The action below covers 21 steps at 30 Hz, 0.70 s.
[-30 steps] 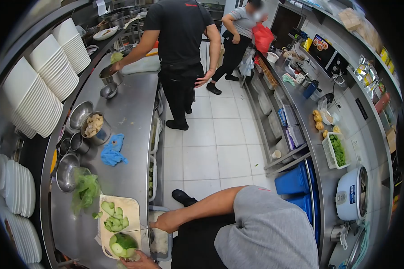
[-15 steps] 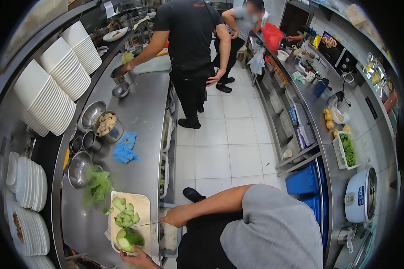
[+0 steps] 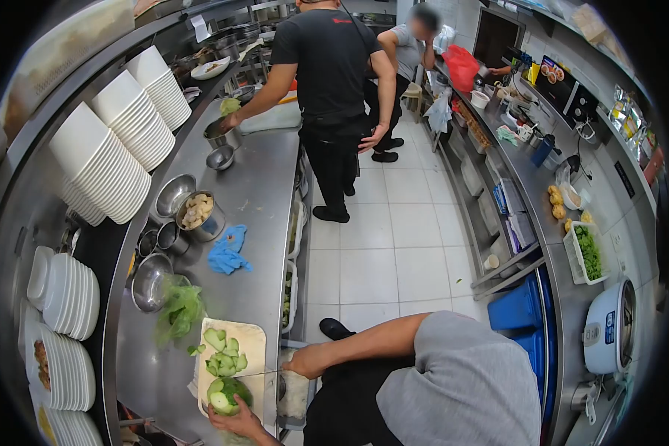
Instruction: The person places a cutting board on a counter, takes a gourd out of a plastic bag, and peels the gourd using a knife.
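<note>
A round green-skinned fruit or vegetable (image 3: 227, 391), partly peeled to pale flesh, rests on the near end of a cream cutting board (image 3: 254, 338). My left hand (image 3: 238, 421) grips it from the near side, fingers curved against it. Higher on the board lie several cut green peelings (image 3: 227, 363). My right hand (image 3: 308, 362) is closed at the counter edge, right of the board. From it a thin knife (image 3: 264, 372), seen nearly edge-on, reaches across the board toward the green piece; its handle is hidden in my fist.
Beyond the board are a green plastic bag (image 3: 180, 306), a blue cloth or glove (image 3: 230, 250), metal bowls (image 3: 153, 282) and a pot (image 3: 209, 225) of pale chunks. White dishes (image 3: 100, 163) stack at left. A co-worker (image 3: 325, 82) stands at the same counter, another person (image 3: 405, 56) behind.
The whole view has shifted, so the scene sits further right. My left hand has come up closer around the green piece. The far co-worker's arm is now raised toward the head.
</note>
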Available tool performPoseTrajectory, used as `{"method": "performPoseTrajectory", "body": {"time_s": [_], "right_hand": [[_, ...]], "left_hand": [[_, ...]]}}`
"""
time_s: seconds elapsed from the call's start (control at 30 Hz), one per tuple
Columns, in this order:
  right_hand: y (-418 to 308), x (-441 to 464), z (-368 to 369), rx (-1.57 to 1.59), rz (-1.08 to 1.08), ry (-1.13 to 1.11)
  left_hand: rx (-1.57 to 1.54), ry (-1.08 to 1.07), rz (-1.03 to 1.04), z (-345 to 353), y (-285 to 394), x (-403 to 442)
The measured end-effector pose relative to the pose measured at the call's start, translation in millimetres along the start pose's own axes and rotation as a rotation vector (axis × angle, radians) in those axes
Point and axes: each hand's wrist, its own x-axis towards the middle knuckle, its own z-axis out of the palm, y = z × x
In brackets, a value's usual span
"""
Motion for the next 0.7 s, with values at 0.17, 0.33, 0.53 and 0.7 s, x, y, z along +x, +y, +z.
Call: {"method": "performPoseTrajectory", "body": {"time_s": [0.17, 0.33, 0.53, 0.7], "right_hand": [[-9, -2, -3, -0.007, 0.059, -0.046], [-13, -1, -3, 0.0, 0.049, -0.012], [-19, -8, -9, 0.0, 0.085, -0.077], [-5, -6, 4, 0.002, 0.046, -0.038]], "left_hand": [[-0.028, -0.023, -0.012, 1, -8, 1], [-0.012, -0.024, -0.014, 0, -7, 0], [0.013, -0.048, -0.036, -3, -2, -1], [-0.059, -0.001, 0.073, 2, -10, 1]]}}
